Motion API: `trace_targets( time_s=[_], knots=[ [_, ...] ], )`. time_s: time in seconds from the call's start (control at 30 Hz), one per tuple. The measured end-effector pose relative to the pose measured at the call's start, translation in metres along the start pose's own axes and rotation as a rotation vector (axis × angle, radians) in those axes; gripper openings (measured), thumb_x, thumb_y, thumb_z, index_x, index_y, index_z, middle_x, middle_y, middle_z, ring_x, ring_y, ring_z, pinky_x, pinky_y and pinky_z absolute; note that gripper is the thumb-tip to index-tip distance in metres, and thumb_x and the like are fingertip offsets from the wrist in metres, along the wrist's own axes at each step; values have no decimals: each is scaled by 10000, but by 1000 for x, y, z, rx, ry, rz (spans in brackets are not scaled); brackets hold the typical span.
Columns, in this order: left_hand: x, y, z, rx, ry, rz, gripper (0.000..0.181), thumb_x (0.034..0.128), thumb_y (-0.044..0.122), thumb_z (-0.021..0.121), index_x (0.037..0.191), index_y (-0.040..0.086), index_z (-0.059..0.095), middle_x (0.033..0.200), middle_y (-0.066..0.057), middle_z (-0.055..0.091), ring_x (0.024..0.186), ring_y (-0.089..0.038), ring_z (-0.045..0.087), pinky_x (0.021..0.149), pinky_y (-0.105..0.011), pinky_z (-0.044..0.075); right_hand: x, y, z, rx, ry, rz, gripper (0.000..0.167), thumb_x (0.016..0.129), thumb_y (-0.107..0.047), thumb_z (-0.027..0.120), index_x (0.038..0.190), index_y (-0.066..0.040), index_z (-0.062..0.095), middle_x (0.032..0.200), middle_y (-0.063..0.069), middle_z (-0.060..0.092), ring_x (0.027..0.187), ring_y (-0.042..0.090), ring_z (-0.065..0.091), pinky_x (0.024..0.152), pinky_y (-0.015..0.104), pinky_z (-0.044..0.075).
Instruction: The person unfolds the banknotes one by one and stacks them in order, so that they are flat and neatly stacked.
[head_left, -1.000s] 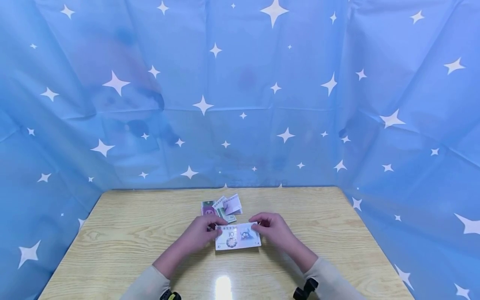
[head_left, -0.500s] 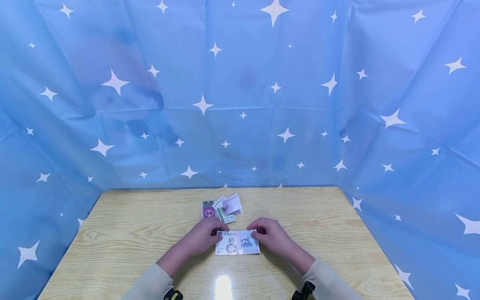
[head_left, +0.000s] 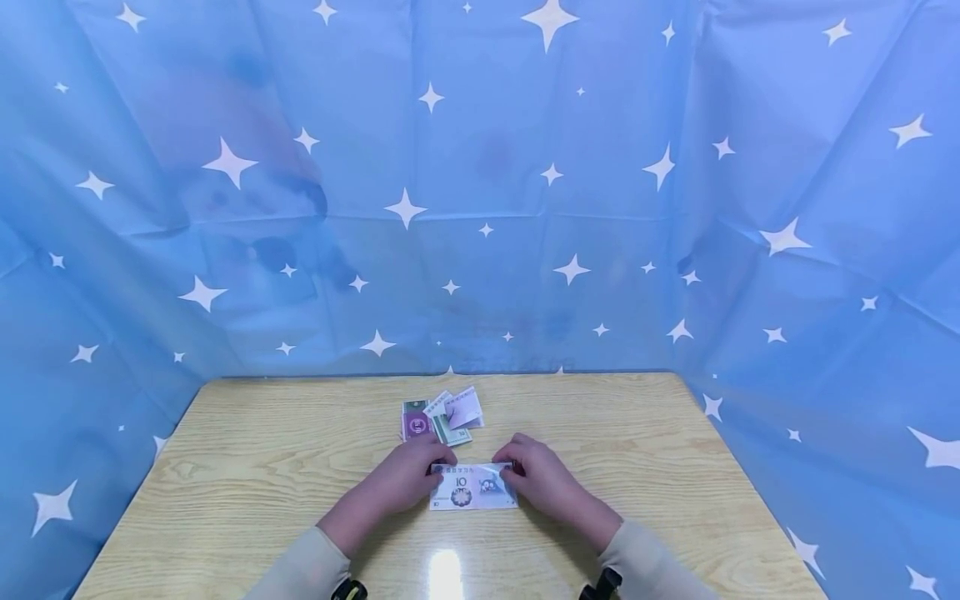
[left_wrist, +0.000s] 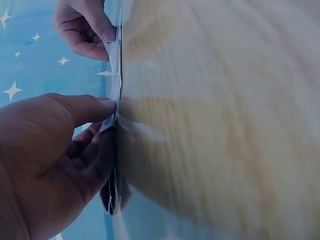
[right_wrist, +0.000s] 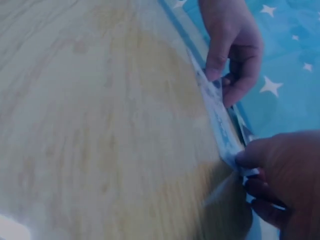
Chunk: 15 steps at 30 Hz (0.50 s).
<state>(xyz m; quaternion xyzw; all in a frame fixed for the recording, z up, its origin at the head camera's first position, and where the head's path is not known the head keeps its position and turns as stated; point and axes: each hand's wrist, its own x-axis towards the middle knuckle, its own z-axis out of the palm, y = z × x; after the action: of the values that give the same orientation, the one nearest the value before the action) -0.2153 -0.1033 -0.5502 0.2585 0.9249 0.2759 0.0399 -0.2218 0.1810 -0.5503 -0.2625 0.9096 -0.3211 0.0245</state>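
A pale note (head_left: 473, 487) printed with a 10 lies low over the wooden table, its long side facing the person. My left hand (head_left: 408, 473) pinches its left end between thumb and fingers, and my right hand (head_left: 542, 477) pinches the right end. In the left wrist view the left thumb presses on the note's edge (left_wrist: 116, 75), seen nearly side-on. The right wrist view shows the note (right_wrist: 216, 112) running between both hands. Whether its underside touches the table I cannot tell.
Just behind the hands lies a loose pile of several notes, with a purple one (head_left: 417, 425), a green one (head_left: 452, 433) and a folded lilac one (head_left: 465, 407). A blue star-printed cloth (head_left: 480, 183) hangs behind the wooden table (head_left: 300, 417).
Both hands have brought the note a little nearer the person and lower, and it now looks flatter. Their pinch on its two ends is kept. The pile has not moved.
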Motion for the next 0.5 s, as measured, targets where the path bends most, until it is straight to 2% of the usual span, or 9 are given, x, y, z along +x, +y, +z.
trace_targets(
  time_s=[0.2, 0.5],
  knots=[
    [-2, 3, -3, 43, 0, -17, 260, 968, 139, 836, 1225, 159, 801, 1105, 59, 640, 1075, -154, 651, 1029, -441, 586, -1, 0, 2, -29, 34, -14, 179, 970, -4, 802, 1118, -103, 819, 1031, -37, 616, 923, 99, 593, 806, 294, 570],
    [-3, 6, -7, -3, -14, -35, 243, 983, 172, 829, 1222, 151, 791, 1117, 45, 659, 1066, -151, 657, 1002, -433, 593, -1, 0, 2, 41, 47, 9, 158, 962, -26, 816, 1098, -108, 814, 1035, -9, 641, 921, 110, 609, 812, 297, 569]
  ],
)
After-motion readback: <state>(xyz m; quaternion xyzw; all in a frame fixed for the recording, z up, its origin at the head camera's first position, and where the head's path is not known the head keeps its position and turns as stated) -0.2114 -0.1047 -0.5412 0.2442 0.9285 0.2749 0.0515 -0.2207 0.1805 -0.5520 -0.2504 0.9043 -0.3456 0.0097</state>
